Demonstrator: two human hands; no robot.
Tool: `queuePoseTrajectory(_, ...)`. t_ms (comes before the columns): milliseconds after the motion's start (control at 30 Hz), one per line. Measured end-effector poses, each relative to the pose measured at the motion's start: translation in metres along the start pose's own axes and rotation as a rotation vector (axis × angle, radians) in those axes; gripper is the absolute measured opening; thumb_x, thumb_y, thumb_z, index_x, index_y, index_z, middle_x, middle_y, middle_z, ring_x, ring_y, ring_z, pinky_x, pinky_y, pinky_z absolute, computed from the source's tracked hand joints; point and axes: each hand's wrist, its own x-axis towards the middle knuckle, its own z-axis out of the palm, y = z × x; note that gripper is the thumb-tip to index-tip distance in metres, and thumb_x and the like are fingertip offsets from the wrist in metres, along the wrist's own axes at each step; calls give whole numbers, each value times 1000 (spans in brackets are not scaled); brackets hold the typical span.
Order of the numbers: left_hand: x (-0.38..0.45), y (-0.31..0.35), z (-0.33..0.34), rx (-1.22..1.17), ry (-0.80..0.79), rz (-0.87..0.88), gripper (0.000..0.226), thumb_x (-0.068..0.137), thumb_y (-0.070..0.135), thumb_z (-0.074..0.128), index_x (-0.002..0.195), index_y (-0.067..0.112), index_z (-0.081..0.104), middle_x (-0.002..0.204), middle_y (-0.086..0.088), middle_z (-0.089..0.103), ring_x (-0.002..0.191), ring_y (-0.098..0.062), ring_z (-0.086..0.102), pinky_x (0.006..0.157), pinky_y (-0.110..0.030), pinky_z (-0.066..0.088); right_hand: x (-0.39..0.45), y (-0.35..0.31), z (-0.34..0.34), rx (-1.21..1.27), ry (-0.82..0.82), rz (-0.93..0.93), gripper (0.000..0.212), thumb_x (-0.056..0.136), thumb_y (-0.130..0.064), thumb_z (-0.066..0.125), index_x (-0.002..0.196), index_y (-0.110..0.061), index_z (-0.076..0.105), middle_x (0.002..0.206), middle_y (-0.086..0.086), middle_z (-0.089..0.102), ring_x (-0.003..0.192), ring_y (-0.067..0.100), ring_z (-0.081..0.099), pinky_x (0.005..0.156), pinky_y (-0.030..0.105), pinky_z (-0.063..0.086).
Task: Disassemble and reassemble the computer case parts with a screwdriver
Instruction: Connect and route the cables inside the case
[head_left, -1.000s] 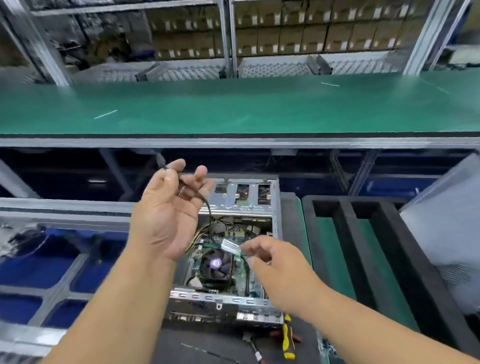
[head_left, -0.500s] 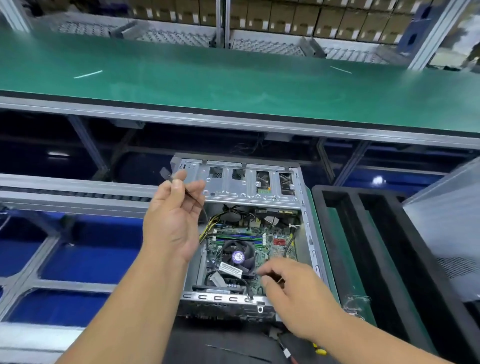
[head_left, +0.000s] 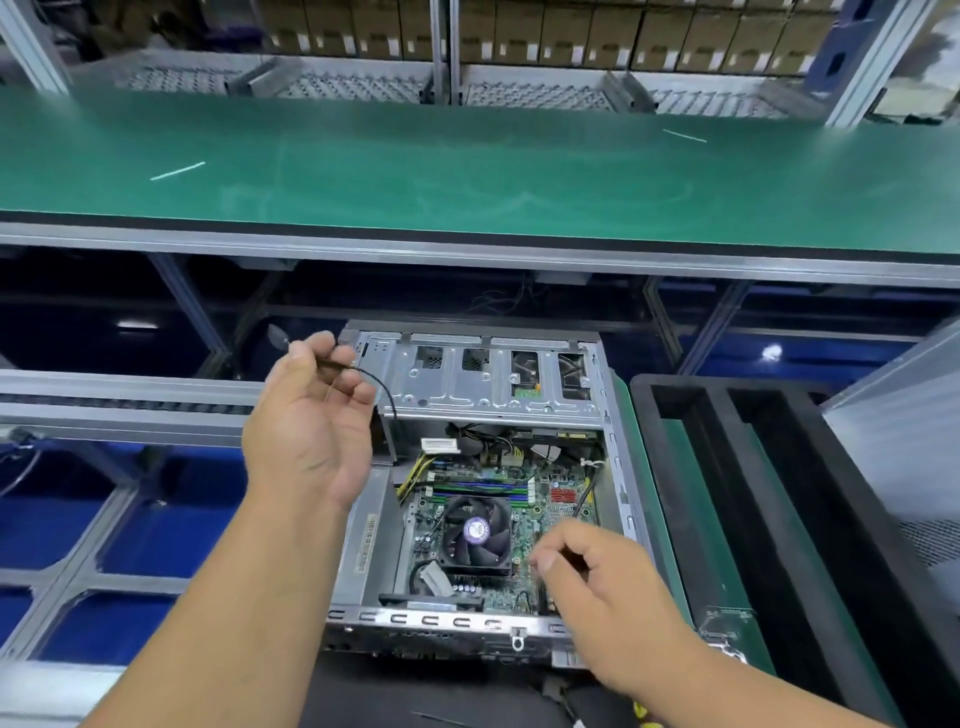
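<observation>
At the near edge of the bench: an open computer case (head_left: 483, 395) is lying on its side with the inside facing up, its metal drive cage toward the far edge.
Inside the case: a green motherboard (head_left: 524, 499) is showing, with a black cooling fan (head_left: 475, 532) near its middle and yellow wires at its far left corner.
Left hand (head_left: 311, 415): it is hovering above the case's left wall, thumb and curled fingers pinching the end of a thin black cable (head_left: 382, 387), which is arching down into the case.
Right hand (head_left: 597, 587): it is reaching low over the board's near right corner, fingers curled and pinched together; whether they are holding anything I cannot tell.
Screwdriver (head_left: 641, 714): only a sliver of yellow and black is showing at the bench's near edge, under the right wrist; I am judging this to be its handle.
To the right: a black slotted foam tray (head_left: 779, 519) is sitting just beside the case.
Risk: pulling the cable upward too hard could strain its connector or snag it on the cage's edge.
Risk: the right fingers are working close to small board parts, so a slip could bend a pin or drop a small piece among them.
Hard to make out: where the cable's lower end is attached, what lies under the right hand, and the blurred tip beyond the left fingers.
</observation>
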Motion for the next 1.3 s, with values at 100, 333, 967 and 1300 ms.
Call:
queuePoseTrajectory(100, -9, -11, 0, 29, 17, -53, 33, 108, 34, 45, 94, 12, 64, 81, -5, 66, 69, -16, 57, 65, -27, 52, 1, 3, 1, 29, 19, -3, 19, 92, -48, 49, 95, -38, 65, 75, -12, 64, 61, 4, 53, 61, 31, 50)
queuePoseTrajectory(333, -77, -64, 9, 623, -351, -285, 39, 108, 26, 47, 83, 11, 74, 91, -17, 75, 71, -24, 63, 71, -39, 58, 7, -1, 6, 8, 20, 22, 68, 86, -56, 58, 145, -68, 25, 120, -28, 59, 86, 4, 66, 76, 30, 55)
queuePoseTrajectory(967, 53, -149, 11, 2077, -174, -436, 42, 100, 25, 44, 139, 12, 54, 147, -15, 50, 132, -34, 45, 113, -42, 30, 3, 2, 5, 252, 159, 120, 32, 107, -28, 47, 105, -57, 61, 90, -17, 70, 73, 6, 69, 64, 17, 54)
queuePoseTrajectory(1300, 57, -146, -16, 1584, -23, -306, 26, 97, 19, 59, 114, 2, 68, 114, -20, 70, 107, -40, 66, 89, -40, 57, 4, 12, 2, 310, 179, 139, 27, 107, -28, 48, 106, -49, 65, 90, -8, 72, 72, 12, 70, 68, 30, 60)
